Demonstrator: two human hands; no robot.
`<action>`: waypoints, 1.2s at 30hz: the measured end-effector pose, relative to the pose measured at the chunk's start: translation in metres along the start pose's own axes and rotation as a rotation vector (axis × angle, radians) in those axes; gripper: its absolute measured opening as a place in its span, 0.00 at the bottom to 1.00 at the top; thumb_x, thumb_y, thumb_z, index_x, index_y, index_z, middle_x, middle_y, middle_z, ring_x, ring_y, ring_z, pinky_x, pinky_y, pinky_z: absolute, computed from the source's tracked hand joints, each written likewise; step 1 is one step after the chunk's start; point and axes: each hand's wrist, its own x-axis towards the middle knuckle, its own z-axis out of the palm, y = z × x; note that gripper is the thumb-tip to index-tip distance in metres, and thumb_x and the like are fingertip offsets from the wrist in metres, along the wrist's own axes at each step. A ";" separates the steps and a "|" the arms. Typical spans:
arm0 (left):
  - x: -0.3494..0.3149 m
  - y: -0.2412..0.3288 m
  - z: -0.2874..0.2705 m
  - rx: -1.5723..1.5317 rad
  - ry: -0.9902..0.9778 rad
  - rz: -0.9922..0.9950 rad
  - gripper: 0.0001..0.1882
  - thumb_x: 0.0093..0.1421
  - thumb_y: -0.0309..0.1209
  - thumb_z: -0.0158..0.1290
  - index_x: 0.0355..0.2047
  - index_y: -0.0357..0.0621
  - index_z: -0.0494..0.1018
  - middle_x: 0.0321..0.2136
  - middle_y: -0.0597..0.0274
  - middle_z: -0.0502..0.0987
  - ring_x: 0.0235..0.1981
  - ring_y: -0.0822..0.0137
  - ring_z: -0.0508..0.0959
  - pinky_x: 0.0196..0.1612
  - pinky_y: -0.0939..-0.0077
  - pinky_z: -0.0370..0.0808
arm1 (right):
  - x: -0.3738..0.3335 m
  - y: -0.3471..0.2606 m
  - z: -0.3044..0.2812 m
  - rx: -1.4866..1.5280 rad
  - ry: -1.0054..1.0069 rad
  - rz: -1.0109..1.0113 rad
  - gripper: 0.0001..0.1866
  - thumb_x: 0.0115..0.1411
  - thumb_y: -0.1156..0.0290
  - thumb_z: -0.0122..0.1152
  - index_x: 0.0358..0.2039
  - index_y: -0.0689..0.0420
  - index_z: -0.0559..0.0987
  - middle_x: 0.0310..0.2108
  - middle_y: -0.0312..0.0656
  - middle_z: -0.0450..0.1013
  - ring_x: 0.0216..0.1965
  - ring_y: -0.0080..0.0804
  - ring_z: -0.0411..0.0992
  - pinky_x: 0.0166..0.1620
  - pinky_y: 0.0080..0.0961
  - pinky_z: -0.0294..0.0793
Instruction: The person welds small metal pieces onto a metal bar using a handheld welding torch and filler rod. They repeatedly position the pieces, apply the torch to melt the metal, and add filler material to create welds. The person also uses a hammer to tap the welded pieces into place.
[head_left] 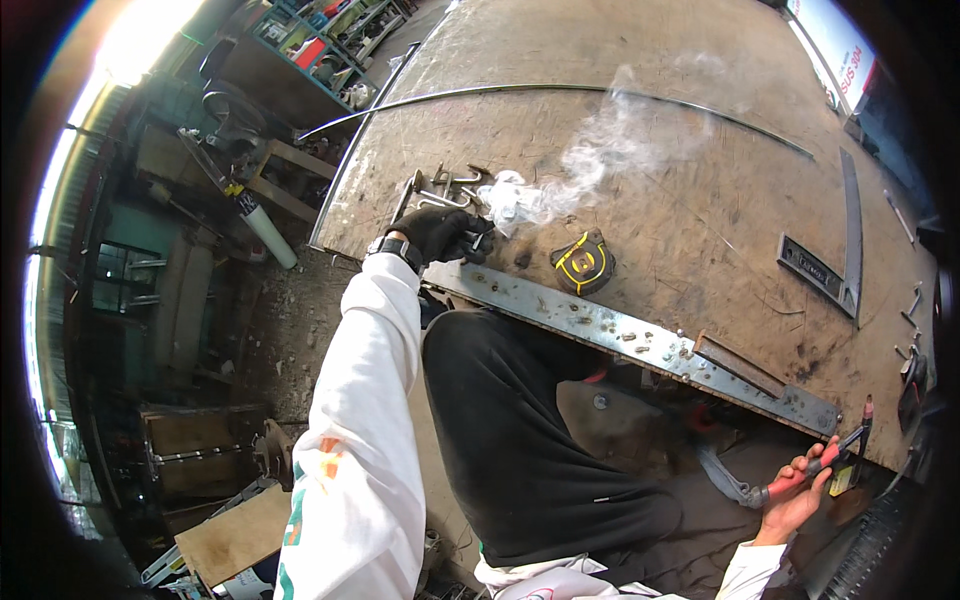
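My left hand (447, 234), in a black glove, is closed at the left end of a flat metal bar (560, 309). A small shiny metal piece (479, 242) shows between its fingertips, its shape partly hidden. Several bent metal rods (447, 187) lie just beyond that hand. White smoke (590, 165) drifts up and to the right beside them. A black and yellow tape measure (582, 264) rests on the worktable (680, 210), right of my left hand. At the lower right, my bare right hand (790, 505) grips the red handle of a welding torch (822, 460), near the bar's right end.
A long thin metal rod (480, 91) stretches across the far table. On the right lie a metal square (848, 240) and small bent pieces (912, 305). An angle piece (738, 365) sits along the bar. My black-clothed knee (500, 400) is beneath the table edge. Shelves (325, 50) stand far left.
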 end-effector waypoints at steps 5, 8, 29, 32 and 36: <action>-0.015 0.014 0.010 -0.018 -0.020 -0.040 0.11 0.70 0.35 0.49 0.36 0.45 0.79 0.30 0.63 0.84 0.26 0.71 0.83 0.21 0.82 0.70 | 0.007 0.005 0.000 0.032 -0.071 0.033 0.33 0.74 0.61 0.52 0.75 0.41 0.52 0.59 0.38 0.69 0.45 0.35 0.75 0.46 0.35 0.83; -0.018 0.016 0.006 0.045 0.068 -0.060 0.10 0.70 0.35 0.49 0.37 0.46 0.78 0.23 0.67 0.79 0.18 0.71 0.76 0.21 0.80 0.70 | 0.004 0.004 -0.006 0.008 0.028 0.008 0.37 0.72 0.60 0.57 0.76 0.41 0.51 0.56 0.39 0.68 0.40 0.32 0.74 0.41 0.32 0.83; -0.077 0.003 -0.020 1.202 0.575 -0.333 0.10 0.64 0.33 0.58 0.40 0.41 0.82 0.33 0.59 0.84 0.35 0.63 0.82 0.37 0.66 0.78 | 0.014 -0.049 -0.033 0.346 0.005 0.229 0.32 0.56 0.72 0.75 0.59 0.41 0.73 0.46 0.36 0.74 0.41 0.36 0.72 0.49 0.43 0.75; -0.080 -0.002 -0.023 1.142 0.604 -0.277 0.11 0.64 0.33 0.58 0.41 0.40 0.82 0.34 0.59 0.85 0.35 0.63 0.82 0.37 0.67 0.77 | 0.016 -0.048 -0.034 0.321 -0.016 0.215 0.31 0.57 0.70 0.75 0.60 0.41 0.73 0.49 0.36 0.73 0.44 0.36 0.73 0.51 0.42 0.75; -0.077 -0.005 -0.025 0.975 0.673 -0.115 0.12 0.63 0.33 0.59 0.43 0.39 0.83 0.35 0.58 0.85 0.36 0.62 0.82 0.37 0.69 0.77 | 0.014 -0.042 -0.037 0.293 -0.203 0.239 0.29 0.63 0.66 0.69 0.64 0.41 0.71 0.53 0.37 0.73 0.49 0.39 0.73 0.56 0.45 0.73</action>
